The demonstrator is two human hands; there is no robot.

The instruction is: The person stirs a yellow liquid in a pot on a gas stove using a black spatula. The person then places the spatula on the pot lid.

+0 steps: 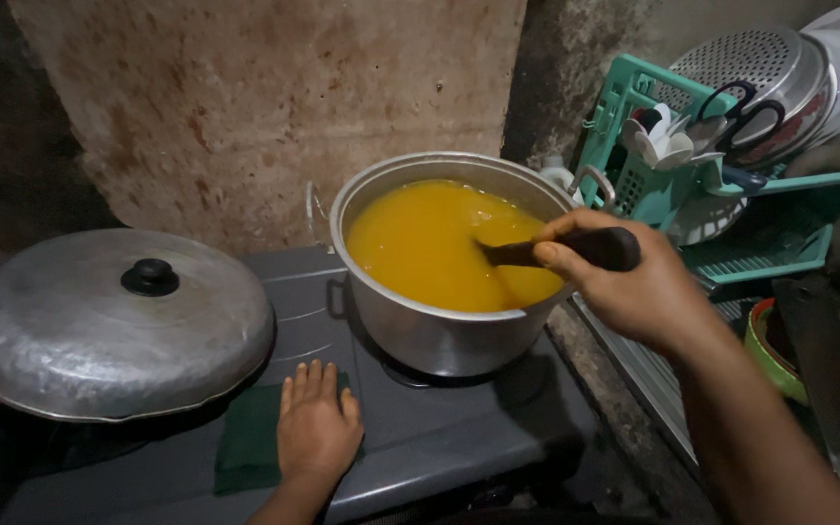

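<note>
A metal pot (420,335) full of thick orange-yellow liquid (430,238) stands on the right burner of a grey stove (439,437). My right hand (624,282) grips the dark handle of a spoon (585,248) whose end dips into the liquid. My left hand (315,423) rests flat, fingers together, on a green cloth (245,437) lying on the stove's front, just left of the pot.
A large domed metal lid (114,326) with a black knob covers the left burner. Right of the pot a teal dish rack (731,185) holds plates, a strainer, scissors and spoons. A green bowl (765,345) sits at far right. A stained wall rises behind.
</note>
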